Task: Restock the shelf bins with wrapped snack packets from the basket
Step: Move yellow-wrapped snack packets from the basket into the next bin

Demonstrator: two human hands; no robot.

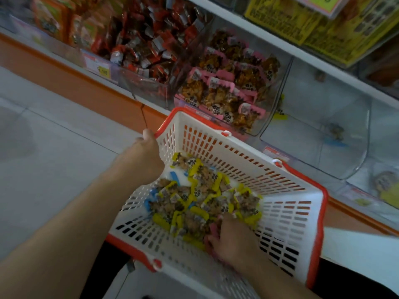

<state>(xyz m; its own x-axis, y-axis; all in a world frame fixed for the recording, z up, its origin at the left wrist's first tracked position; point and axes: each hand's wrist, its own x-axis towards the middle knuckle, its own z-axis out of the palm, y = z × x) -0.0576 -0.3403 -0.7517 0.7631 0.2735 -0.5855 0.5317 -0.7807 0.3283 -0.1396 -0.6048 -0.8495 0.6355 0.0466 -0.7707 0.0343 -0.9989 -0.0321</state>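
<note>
Right hand [232, 240]: nearest, down inside the basket [287, 214], fingers curled into the near edge of the packets [200, 199], gripping some.
Packets: loose heap on the basket floor, mostly yellow-edged, a few blue-edged at left, brown contents.
Basket: white slotted walls, red rim, held tilted in front of the shelf.
Left hand [143, 156]: at the basket's left wall, fingers wrapped over the rim near its far corner.
Floor [54, 152]: pale tiles, left of the basket.
Pink bin [233, 87]: clear, just beyond the basket, well filled with pink-edged packets.
Red bin [142, 39]: far left, heaped with red packets.
Clear bin [319, 134]: right of the pink bin, holding only a few stray packets.
</note>
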